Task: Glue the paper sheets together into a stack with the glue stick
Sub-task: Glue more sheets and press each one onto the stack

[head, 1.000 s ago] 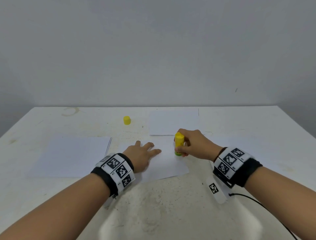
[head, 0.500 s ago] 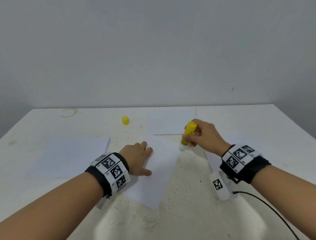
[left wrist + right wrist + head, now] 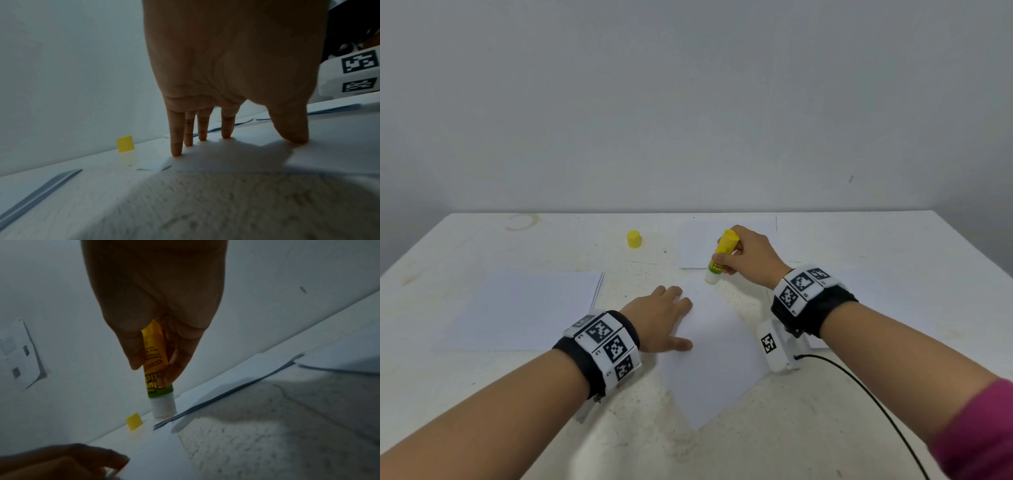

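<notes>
Here the left hand [image 3: 659,320] presses flat on the paper sheet [image 3: 717,370] to steady it, while the right hand [image 3: 748,255] pinches the glue stick [image 3: 720,255] at the sheet's far corner.

A white, speckled table [image 3: 722,452] carries a loose paper sheet [image 3: 719,370] between the hands, a paper stack [image 3: 524,308] left of the left hand, another stack [image 3: 695,243] behind the right hand, and a yellow cap [image 3: 634,238] beyond the left hand.
</notes>
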Demonstrator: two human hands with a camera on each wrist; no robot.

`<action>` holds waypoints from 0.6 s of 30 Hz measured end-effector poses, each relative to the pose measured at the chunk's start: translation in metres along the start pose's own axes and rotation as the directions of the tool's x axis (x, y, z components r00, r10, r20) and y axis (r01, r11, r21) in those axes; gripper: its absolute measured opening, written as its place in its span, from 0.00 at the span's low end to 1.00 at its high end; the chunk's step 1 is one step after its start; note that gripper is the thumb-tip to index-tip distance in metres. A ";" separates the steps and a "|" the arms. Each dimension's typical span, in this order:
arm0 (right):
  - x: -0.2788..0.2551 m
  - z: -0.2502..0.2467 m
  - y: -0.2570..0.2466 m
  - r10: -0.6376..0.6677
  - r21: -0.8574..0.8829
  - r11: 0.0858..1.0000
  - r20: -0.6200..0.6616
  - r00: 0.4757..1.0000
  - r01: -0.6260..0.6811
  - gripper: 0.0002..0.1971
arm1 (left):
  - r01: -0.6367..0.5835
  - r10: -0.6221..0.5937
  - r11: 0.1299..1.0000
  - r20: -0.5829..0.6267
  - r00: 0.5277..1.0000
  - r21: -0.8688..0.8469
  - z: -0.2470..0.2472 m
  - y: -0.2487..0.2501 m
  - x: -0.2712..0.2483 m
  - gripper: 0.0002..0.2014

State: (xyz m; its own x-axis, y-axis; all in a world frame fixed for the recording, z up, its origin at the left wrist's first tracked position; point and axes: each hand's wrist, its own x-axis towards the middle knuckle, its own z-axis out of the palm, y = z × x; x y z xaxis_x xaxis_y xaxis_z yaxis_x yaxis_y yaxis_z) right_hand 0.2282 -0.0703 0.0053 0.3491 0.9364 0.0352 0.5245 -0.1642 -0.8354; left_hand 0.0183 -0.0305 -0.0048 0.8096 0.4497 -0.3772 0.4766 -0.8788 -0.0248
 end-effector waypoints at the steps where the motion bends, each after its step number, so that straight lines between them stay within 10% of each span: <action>1: 0.001 0.006 -0.002 -0.009 0.000 1.000 0.016 1.000 0.009 0.13 | -0.002 0.002 1.000 0.006 1.000 -0.008 0.001 0.000 0.000 0.37; 18: -0.036 -0.007 -0.006 -0.083 -0.263 0.948 0.342 0.936 0.180 0.11 | -0.019 0.020 1.000 0.030 0.999 -0.016 0.002 -0.009 0.002 0.39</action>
State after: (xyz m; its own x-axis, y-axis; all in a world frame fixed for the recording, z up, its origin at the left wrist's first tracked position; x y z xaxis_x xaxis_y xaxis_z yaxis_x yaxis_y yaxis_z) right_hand 0.2179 -0.1056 0.0129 0.0176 0.9962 -0.0859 0.7644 -0.0687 -0.6411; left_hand 0.0151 -0.0219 -0.0071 0.8084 0.4272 -0.4049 0.4663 -0.8846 -0.0023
